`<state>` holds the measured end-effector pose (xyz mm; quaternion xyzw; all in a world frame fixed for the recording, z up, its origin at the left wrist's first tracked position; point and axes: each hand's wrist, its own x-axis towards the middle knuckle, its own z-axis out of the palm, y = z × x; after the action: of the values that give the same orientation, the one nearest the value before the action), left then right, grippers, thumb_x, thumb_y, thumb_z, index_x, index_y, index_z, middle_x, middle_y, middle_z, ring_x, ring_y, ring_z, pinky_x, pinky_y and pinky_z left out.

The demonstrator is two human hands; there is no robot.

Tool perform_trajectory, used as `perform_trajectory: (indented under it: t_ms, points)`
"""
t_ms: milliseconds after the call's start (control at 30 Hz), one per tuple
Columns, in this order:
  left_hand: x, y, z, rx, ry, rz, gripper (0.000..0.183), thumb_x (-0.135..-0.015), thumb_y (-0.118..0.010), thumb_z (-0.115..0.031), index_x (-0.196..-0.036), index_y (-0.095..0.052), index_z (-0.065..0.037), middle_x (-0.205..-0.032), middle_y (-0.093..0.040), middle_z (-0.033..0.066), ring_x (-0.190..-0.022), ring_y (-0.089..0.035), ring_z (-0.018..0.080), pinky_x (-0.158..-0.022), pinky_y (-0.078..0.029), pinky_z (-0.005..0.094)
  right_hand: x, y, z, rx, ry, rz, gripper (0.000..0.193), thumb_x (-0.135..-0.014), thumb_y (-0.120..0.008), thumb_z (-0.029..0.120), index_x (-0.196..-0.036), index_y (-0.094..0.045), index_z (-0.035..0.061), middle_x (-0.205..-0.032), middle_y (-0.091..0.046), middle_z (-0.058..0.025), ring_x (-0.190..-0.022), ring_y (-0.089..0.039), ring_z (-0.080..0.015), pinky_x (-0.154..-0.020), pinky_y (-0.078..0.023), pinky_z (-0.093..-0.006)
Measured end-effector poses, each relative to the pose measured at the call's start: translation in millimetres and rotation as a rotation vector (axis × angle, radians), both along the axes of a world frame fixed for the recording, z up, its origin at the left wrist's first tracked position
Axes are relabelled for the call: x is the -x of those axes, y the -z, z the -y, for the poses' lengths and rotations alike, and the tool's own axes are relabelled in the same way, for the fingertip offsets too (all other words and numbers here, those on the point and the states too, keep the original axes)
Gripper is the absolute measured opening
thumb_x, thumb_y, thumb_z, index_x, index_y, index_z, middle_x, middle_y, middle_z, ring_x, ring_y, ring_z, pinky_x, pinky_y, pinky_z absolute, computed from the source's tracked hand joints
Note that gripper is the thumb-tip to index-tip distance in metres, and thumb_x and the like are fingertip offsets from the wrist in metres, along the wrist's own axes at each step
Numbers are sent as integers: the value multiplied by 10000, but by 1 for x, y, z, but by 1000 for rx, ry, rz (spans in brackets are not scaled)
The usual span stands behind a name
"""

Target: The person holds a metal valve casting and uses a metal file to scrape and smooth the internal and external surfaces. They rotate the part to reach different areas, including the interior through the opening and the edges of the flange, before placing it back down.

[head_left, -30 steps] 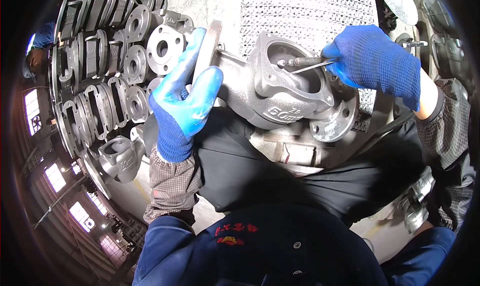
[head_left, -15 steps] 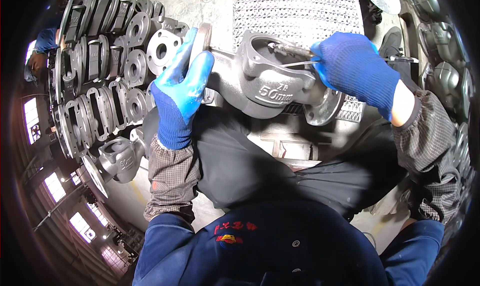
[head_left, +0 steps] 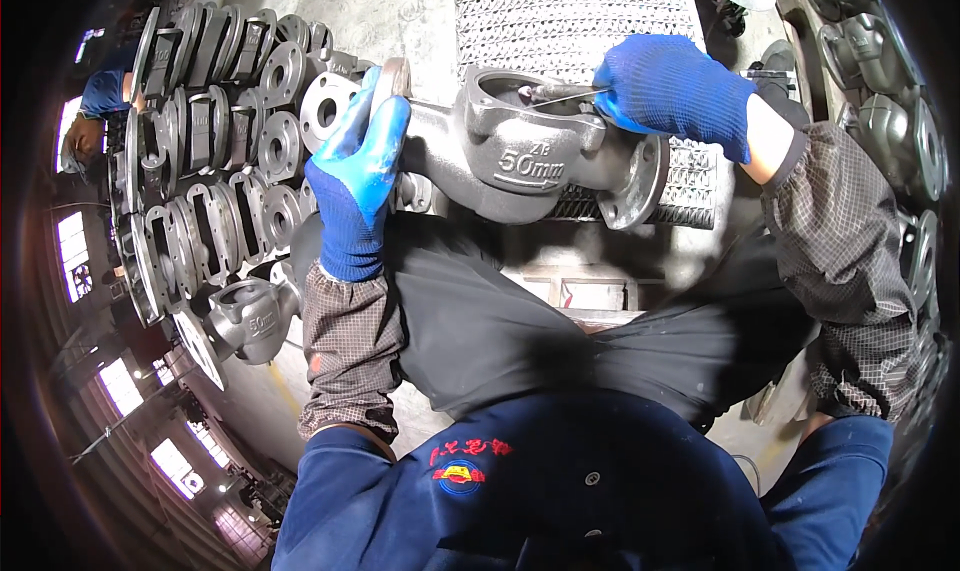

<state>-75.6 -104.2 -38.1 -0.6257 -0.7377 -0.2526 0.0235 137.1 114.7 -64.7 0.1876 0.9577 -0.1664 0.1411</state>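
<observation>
A grey cast-iron valve body [head_left: 515, 186] lies crosswise before me, its round chamber opening upward and a flange at either end. My left hand [head_left: 358, 161], in a blue coated glove, is closed on the left flange, fingers behind it and thumb in front. Above the chamber's right side, my right hand [head_left: 675, 86], also gloved, grips a slender rod-shaped tool [head_left: 552, 93]. Its small rounded tip is inside the chamber mouth; most of the tool is hidden in the fist, so its kind is unclear. A thin straight strip or wire shows beside it.
Under the valve body is a perforated metal surface [head_left: 580, 31]. Rows of flanged castings [head_left: 205, 131] stack at left, with another valve body [head_left: 250, 321] nearer me. More castings [head_left: 885, 121] line the right side. Another person's arm [head_left: 105, 93] shows at far left.
The whole view has shifted slightly, the valve body now appearing further left and higher. My left grip stays the same. The tool's tip sits a little closer to the chamber's near rim.
</observation>
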Motion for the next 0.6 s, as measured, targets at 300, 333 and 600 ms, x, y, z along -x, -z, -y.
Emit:
perform_trajectory:
  t_ms: [300,333,600]
  points:
    - [-11,-6,-5,-8,-175,417,329,-883,-615,-82,-1202,-588,-5,-1173,-628,154,-1026,-616,166,-873,-468,255,8,-3,-12,34,-72,35,165,-795,-586,207,-825,-683,78,-744,-645,-152,-676,-643,-309,-642,-535,-403]
    - [-9,-5,-5,-7,-177,417,329,-883,-615,-82,-1202,-588,-5,-1173,-628,154,-1026,-616,166,-873,-468,255,9,-5,-10,18,-55,67,161,-796,-585,208,-833,-685,87,-740,-644,-152,-674,-642,-310,-642,-535,-403]
    - [-5,-1,-4,-11,-252,539,357,-872,-640,-111,-1197,-580,23,-1179,-623,156,-1034,-612,182,-885,-464,261,1,6,-6,21,-36,-71,166,-798,-577,216,-843,-685,98,-722,-645,-142,-676,-643,-312,-640,-532,-408]
